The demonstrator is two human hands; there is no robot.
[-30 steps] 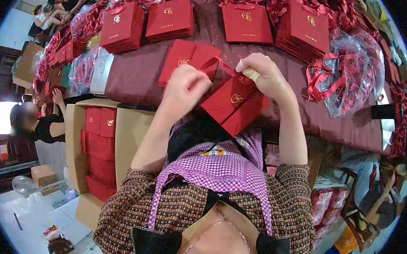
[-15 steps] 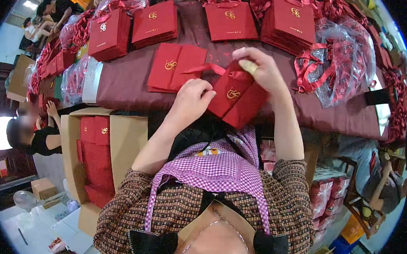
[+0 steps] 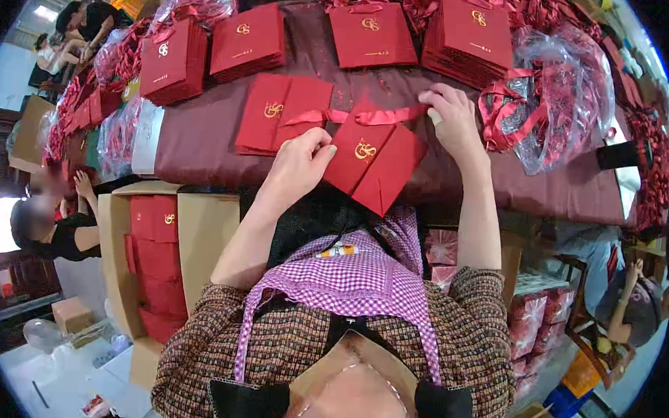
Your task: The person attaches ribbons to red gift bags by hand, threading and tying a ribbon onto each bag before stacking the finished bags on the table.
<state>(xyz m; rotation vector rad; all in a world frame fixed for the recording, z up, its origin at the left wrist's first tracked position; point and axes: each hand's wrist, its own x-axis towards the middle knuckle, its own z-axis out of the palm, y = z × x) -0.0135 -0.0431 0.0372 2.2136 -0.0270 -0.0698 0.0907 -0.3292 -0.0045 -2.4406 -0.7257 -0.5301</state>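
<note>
A small red paper gift bag [image 3: 374, 164] with a gold logo lies tilted on the cloth in front of me. A red ribbon [image 3: 386, 117] crosses its top end. My left hand [image 3: 300, 163] is closed, with thumb and fingertips pinched at the bag's left edge. Beyond the bag's right side, my right hand [image 3: 456, 124] pinches the right end of the ribbon. The ribbon's other end lies loose over a flat pile of red bags [image 3: 259, 120] on the left.
Stacks of red bags [image 3: 241, 38] line the far side of the cloth-covered table [image 3: 200, 151]. Clear plastic [image 3: 570, 108] with ribbons lies at right, near a black object [image 3: 618, 155]. An open carton [image 3: 210, 232] of red bags stands left of my lap. Other people [image 3: 73, 227] sit nearby.
My right hand has moved off the bag to the right, drawing the ribbon out across its top. The bag now lies flatter, and my left hand stays at its left edge.
</note>
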